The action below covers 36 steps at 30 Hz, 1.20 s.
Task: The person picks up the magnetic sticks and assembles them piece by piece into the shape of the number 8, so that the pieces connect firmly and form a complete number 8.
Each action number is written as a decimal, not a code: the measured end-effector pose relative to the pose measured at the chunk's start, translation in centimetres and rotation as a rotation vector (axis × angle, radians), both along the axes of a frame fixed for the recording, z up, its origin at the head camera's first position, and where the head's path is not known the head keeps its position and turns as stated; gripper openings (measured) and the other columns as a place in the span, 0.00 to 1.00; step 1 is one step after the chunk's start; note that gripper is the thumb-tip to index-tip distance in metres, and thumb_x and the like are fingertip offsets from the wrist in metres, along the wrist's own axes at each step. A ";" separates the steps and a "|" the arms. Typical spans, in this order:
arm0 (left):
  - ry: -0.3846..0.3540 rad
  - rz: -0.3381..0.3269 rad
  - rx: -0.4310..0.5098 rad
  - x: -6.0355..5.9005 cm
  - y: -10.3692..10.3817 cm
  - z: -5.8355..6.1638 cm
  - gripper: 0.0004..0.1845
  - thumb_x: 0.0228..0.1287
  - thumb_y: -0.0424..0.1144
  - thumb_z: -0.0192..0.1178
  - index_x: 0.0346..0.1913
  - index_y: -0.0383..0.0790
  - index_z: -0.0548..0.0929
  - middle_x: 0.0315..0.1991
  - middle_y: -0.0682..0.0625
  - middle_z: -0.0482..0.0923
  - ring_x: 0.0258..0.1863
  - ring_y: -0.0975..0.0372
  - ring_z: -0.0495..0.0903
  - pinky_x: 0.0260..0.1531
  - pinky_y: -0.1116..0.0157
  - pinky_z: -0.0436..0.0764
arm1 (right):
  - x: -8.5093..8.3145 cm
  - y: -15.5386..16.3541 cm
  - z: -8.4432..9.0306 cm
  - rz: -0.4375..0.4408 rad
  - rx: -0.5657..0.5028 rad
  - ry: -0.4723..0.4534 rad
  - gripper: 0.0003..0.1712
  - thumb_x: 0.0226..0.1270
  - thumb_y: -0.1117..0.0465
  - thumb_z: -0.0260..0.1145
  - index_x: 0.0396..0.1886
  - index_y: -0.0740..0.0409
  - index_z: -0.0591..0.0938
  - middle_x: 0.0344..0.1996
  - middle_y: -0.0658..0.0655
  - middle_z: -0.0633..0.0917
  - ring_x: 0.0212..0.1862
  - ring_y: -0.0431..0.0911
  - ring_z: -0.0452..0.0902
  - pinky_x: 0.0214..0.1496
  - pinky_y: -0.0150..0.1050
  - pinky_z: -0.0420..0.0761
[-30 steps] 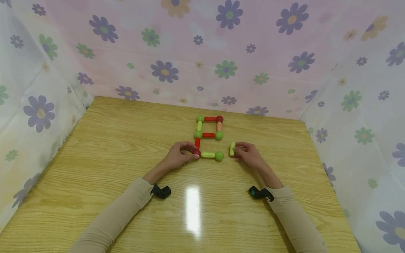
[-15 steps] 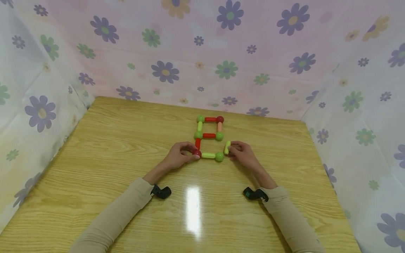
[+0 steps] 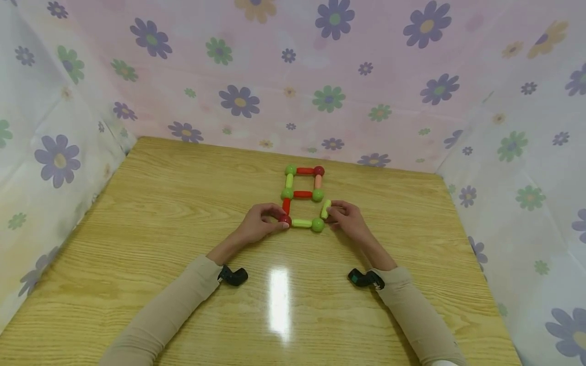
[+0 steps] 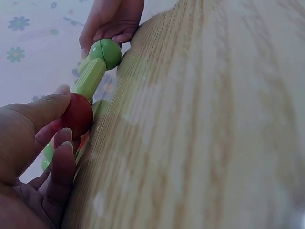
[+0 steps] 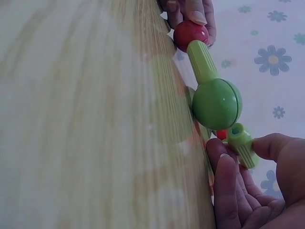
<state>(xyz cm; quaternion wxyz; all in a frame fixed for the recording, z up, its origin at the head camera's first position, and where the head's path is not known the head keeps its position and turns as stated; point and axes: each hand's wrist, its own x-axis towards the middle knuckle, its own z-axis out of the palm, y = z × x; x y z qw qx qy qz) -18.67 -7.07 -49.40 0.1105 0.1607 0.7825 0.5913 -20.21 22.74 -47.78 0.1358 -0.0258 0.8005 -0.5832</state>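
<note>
A flat figure of magnetic-looking rods and balls lies on the wooden table. My left hand (image 3: 257,224) holds the red ball (image 3: 286,220) at its lower left corner, thumb and fingers on either side. From that ball a yellow-green rod (image 3: 301,223) runs to a green ball (image 3: 318,224). Just right of the figure, my right hand (image 3: 351,220) pinches a loose yellow-green rod (image 5: 243,145), tilted, its hollow end close to the green ball (image 5: 217,103) in the right wrist view. Whether they touch I cannot tell. Another green ball (image 3: 318,194) sits beyond the rod.
The figure's far part is a square with red rods (image 3: 303,194), an orange rod (image 3: 318,182) and a dark red ball (image 3: 319,171). Flowered cloth (image 3: 274,76) hangs behind the table (image 3: 183,203) and at both sides. A black camera (image 3: 366,278) sits on each wrist.
My right hand has moved left with the yellow-green rod, bringing it from the right into the gap beside the two green balls. The left hand stays on the red ball.
</note>
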 end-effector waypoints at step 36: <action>-0.009 -0.001 -0.001 0.1 -0.1 0.3 0.16 0.62 0.40 0.74 0.50 0.39 0.86 0.45 0.45 0.85 0.39 0.58 0.80 0.35 0.69 0.77 | -0.5 -1.3 0.4 0.001 0.003 -0.048 0.27 0.78 0.55 0.62 0.69 0.65 0.75 0.56 0.69 0.85 0.37 0.37 0.84 0.34 0.32 0.83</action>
